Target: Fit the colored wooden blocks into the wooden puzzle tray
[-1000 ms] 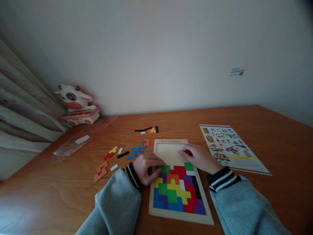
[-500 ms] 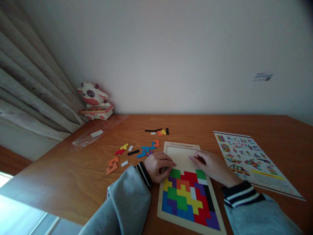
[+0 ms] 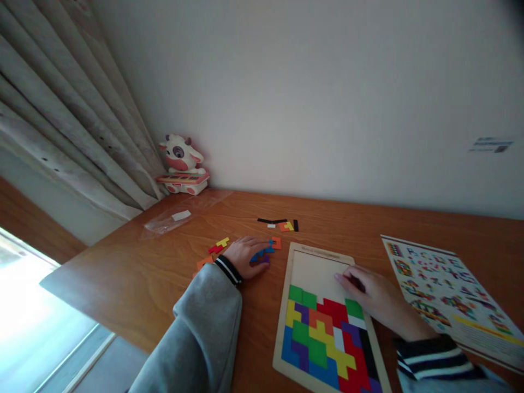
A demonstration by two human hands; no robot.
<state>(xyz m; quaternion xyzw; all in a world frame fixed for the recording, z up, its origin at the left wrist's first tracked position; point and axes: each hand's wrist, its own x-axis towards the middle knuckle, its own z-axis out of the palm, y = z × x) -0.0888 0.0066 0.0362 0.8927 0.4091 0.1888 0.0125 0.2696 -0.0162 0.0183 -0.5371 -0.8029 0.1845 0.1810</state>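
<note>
The board (image 3: 280, 327) is mostly filled, bare beyond the narrowed fingers of the right hand (image 3: 379, 297), hold unclear, with loose pieces (image 3: 278, 243) around the left hand's (image 3: 242, 257) spread fingers

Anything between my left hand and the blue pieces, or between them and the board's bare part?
Nothing visible separates the left hand from the blue pieces. Toward the board, an orange piece lies flat beside them; the right hand partly overhangs the bare part.
</note>
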